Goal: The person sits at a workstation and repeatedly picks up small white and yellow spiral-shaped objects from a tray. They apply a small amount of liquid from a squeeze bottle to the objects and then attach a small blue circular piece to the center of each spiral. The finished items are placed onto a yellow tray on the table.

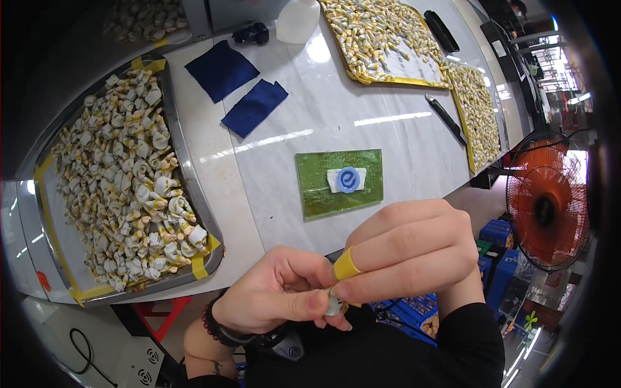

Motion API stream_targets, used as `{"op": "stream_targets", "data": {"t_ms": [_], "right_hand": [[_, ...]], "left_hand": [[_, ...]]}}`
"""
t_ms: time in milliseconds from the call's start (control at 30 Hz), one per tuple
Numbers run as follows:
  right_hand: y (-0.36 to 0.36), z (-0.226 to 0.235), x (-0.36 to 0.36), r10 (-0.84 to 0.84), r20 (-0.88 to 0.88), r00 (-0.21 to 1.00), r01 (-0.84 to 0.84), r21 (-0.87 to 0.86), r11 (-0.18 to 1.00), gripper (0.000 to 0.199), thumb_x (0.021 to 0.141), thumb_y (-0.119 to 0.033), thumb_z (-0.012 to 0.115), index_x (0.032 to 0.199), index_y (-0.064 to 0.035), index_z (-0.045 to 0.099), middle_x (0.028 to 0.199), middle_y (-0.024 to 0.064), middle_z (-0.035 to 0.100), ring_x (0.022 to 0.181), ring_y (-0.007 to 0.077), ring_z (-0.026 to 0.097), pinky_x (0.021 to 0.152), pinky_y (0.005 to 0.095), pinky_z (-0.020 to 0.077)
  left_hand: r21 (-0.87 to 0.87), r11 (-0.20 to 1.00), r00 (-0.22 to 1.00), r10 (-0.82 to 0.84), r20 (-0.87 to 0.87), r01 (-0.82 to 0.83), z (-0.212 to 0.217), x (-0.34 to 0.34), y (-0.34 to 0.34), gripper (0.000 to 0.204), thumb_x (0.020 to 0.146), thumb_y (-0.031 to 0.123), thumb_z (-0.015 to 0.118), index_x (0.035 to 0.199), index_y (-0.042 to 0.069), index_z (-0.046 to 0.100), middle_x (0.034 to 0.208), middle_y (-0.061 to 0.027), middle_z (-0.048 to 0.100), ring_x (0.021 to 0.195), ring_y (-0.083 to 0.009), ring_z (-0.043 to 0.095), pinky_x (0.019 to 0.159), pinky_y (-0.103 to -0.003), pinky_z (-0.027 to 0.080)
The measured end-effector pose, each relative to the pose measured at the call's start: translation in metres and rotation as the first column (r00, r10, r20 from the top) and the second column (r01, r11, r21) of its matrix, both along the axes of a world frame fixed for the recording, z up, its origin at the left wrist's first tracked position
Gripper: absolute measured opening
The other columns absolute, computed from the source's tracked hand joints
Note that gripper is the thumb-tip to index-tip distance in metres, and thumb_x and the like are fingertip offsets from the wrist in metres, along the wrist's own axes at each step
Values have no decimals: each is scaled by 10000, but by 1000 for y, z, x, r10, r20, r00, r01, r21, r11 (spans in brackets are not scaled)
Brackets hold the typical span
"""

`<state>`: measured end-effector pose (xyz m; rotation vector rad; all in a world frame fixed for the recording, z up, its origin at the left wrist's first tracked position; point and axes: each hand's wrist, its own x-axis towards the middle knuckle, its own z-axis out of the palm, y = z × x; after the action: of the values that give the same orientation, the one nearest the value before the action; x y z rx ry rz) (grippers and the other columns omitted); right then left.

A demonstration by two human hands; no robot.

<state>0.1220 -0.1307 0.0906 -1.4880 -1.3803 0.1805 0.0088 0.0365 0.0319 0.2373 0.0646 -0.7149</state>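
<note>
Close to my body, my left hand (pixel 275 294) pinches a small white and yellow figurine-like piece (pixel 334 304) between thumb and fingers. From the other side my right hand (pixel 414 242) closes its fingertips on that same piece, and a yellow band (pixel 347 264) wraps one of its fingers. Much of the piece is hidden by my fingers. Beyond my hands a green glass-like slab (pixel 310 204) lies on the table, bearing a white pad (pixel 334 178) with a round blue disc (pixel 348 180) on top.
At left stands a metal tray (pixel 217 249) of similar pieces. Yellow-edged trays (pixel 394 83) with more pieces lie at far right, near a black-handled knife (pixel 446 119). Blue cloths (pixel 255 108), a white bottle (pixel 297 22) and an orange fan (pixel 546 200) are around.
</note>
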Motion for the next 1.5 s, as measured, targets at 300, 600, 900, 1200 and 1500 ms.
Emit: {"op": "stream_targets", "data": {"t_ms": [300,600,900,1200,1500], "right_hand": [[-6,3,3,-61,35,998,63,-66,996,159,688,-12,682,841,30,660,828,112,623,681,226,626,595,289,522],[-9,4,-1,-167,138,976,173,-30,984,195,668,-19,665,858,22,670,814,104,621,669,208,606,588,280,515],[-8,5,-6,-132,223,966,131,19,991,168,663,-7,660,824,37,648,822,110,616,681,197,596,573,268,497],[-27,13,6,-188,336,923,215,-47,975,135,713,-33,658,844,-2,665,868,98,633,748,218,613,652,289,494],[-195,20,155,-711,546,443,887,-380,262,152,798,-144,647,897,-28,660,771,60,667,710,140,604,643,275,462]], "left_hand": [[143,984,994,109,8,-109,11,4,0,278,827,137,691,1007,-56,605,891,-78,629,829,-136,628,786,-270,509],[572,491,749,344,566,-658,24,5,-9,295,711,5,765,959,-59,618,882,-113,638,776,-138,618,717,-249,497],[586,535,789,327,520,-608,18,-1,-4,232,689,26,791,825,-39,615,763,-103,636,714,-136,614,646,-235,469],[622,457,770,322,551,-636,20,1,-11,255,788,108,702,957,-43,584,968,-158,596,869,-194,568,806,-292,436],[482,789,891,173,419,-380,0,-11,7,412,668,144,818,933,-90,608,880,-195,654,724,-188,637,834,-365,509]]}}
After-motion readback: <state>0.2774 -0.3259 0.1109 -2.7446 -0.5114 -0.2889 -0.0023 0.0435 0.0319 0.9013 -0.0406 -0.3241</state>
